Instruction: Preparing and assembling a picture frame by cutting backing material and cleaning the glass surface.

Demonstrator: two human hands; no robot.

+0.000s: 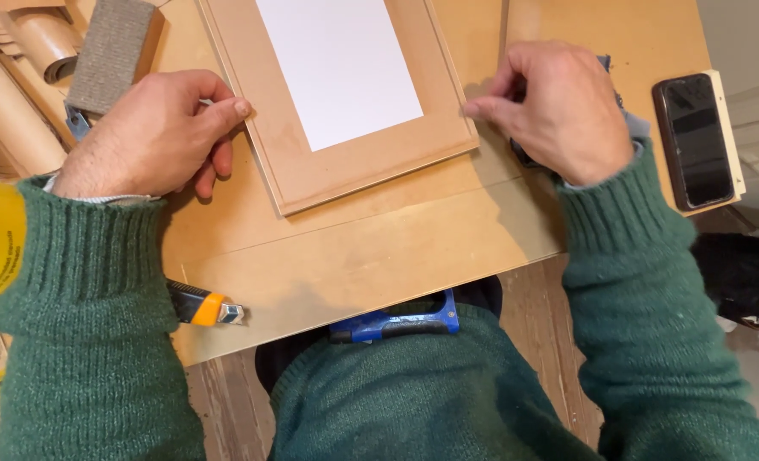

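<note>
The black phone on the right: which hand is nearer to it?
Right. The right hand lies just left of the black phone; the left hand is across the wooden frame.

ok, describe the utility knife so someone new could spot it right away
Start at the brown board worktop and follow its near edge to the left corner. There, partly hidden under the green sleeve of the left arm, lies the utility knife. Its black and orange body with a metal tip sets it apart from the blue clamp handle beside it.

Wearing a dark green, chunky ribbed-knit wool sweater, thick cuffs ending at the wrists of bare left hand [153, 132] and bare right hand [558, 107]; pale shirt cuff edges peeking out.
</note>
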